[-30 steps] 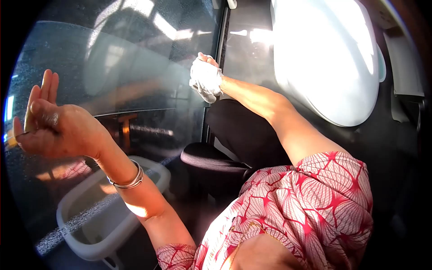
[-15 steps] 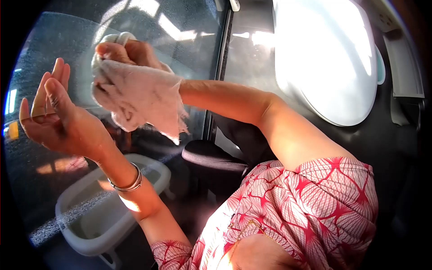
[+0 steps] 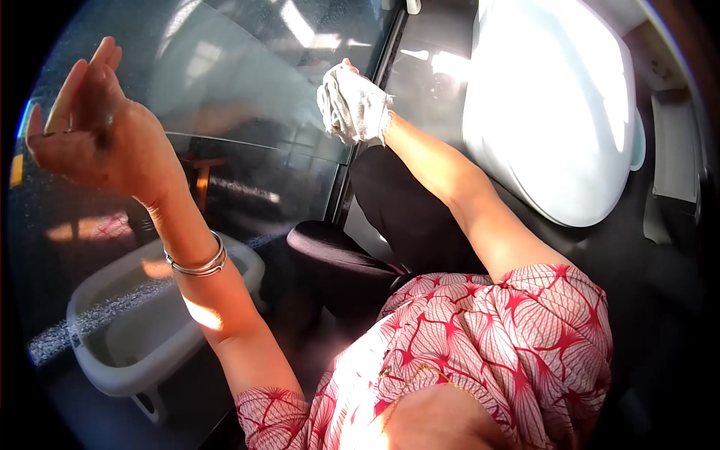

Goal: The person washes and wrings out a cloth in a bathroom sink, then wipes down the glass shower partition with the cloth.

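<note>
The whole arrangement turns on one offset: the frayed, off-white woven cloth point(image 3: 339, 111) lies out to the right of the left hand point(image 3: 112, 139), well apart from it, while the right hand point(image 3: 360, 99) sits directly inside its folds. So the right arm is the nearer one by far. That hand is closed up in the bunched cloth, with only a little of the fingers showing at the far end; how tightly they grip underneath, I cannot tell.

The left hand is raised, palm turned up, fingers half curled and spread a little, with nothing to be seen in it — whether it touches the water-spotted clear glass panel point(image 3: 247, 86), I cannot make out.

The cloth is crumpled, so its long axis is weak; roughly, it follows the right forearm, pointing away from the body and leftward toward the glass, its ragged edge back at the wrist. It lies near the panel's dark, straight edge frame point(image 3: 391, 46) — on the glass or just short of it, I cannot say. Beyond the frame, on the right, is a glossy white oval lid point(image 3: 551, 112).
</note>
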Tool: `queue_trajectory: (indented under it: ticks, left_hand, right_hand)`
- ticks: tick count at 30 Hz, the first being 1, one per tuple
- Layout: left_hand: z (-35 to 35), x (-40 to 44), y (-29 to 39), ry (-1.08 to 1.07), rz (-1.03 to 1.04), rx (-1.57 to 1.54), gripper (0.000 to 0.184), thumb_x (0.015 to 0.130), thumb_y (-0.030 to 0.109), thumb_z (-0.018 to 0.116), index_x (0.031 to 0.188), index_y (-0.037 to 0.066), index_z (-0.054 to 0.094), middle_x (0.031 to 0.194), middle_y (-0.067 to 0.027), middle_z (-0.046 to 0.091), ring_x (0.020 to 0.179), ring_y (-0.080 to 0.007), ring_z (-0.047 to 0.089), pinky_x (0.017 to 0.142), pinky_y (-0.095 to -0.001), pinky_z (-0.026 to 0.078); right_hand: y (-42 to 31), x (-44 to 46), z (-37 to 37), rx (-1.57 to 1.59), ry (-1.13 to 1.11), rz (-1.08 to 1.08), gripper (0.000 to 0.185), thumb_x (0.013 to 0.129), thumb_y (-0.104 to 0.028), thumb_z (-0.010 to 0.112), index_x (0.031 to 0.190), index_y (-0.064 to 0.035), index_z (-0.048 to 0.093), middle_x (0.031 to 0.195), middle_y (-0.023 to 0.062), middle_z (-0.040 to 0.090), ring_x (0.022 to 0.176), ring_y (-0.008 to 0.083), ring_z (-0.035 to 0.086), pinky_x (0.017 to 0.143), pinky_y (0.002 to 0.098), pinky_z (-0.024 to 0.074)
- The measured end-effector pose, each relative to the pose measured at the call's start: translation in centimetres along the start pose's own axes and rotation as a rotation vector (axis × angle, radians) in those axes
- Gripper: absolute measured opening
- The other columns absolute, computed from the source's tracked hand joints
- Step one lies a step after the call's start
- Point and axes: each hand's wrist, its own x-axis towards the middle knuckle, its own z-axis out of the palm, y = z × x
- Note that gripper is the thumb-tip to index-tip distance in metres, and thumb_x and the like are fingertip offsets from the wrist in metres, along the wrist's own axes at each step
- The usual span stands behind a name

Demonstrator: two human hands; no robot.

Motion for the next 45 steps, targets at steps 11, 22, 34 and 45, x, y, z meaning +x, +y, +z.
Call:
queue_trajectory:
  ticks: [11, 22, 34, 45]
  left_hand:
    - [-8.3, -2.6, 8.1, 0.099, -0.268, -0.091, 0.039, 0.083, 0.001, 0.052, 0.120, -0.002, 0.038, 0.116, -0.0165, 0.048, 0.110, -0.0239, 0.046, 0.091, -0.0338, 0.040]
    - [-3.2, -19.8, 11.1, -0.243, -1.908, -1.421, 0.049, 0.087, 0.033, 0.049, 0.127, 0.008, 0.036, 0.123, -0.0139, 0.042, 0.103, -0.0241, 0.050, 0.077, -0.0368, 0.046]
    - [-6.6, -12.7, 8.2, -0.011, -0.857, -0.702, 0.014, 0.077, -0.008, 0.056, 0.087, 0.003, 0.055, 0.096, -0.0034, 0.052, 0.083, -0.0099, 0.051, 0.074, -0.0224, 0.044]
    - [-7.3, -8.3, 7.9, 0.060, -0.705, -0.513, 0.015, 0.075, -0.011, 0.056, 0.080, 0.004, 0.055, 0.099, -0.0057, 0.054, 0.087, -0.0126, 0.051, 0.077, -0.0248, 0.043]
  right_hand:
    - [8.0, -9.2, 6.6, -1.978, -0.199, -0.691, 0.051, 0.088, -0.052, 0.027, 0.099, -0.0065, 0.048, 0.095, 0.0079, 0.052, 0.086, 0.0219, 0.050, 0.083, 0.0379, 0.0383]
    - [12.5, -9.6, 7.5, -1.904, -0.375, -0.753, 0.049, 0.087, -0.049, 0.036, 0.100, -0.0050, 0.053, 0.094, 0.0085, 0.057, 0.088, 0.0214, 0.054, 0.085, 0.0368, 0.0403]
    - [7.8, -7.6, 7.3, -2.051, -0.001, 0.141, 0.018, 0.076, -0.015, 0.059, 0.088, -0.0024, 0.062, 0.088, 0.0058, 0.061, 0.080, 0.0100, 0.055, 0.071, 0.0222, 0.0420]
    - [8.6, -4.8, 5.2, -2.615, 0.417, -0.871, 0.018, 0.080, -0.017, 0.048, 0.085, -0.0037, 0.059, 0.079, 0.0179, 0.061, 0.078, 0.0333, 0.060, 0.067, 0.0376, 0.0473]
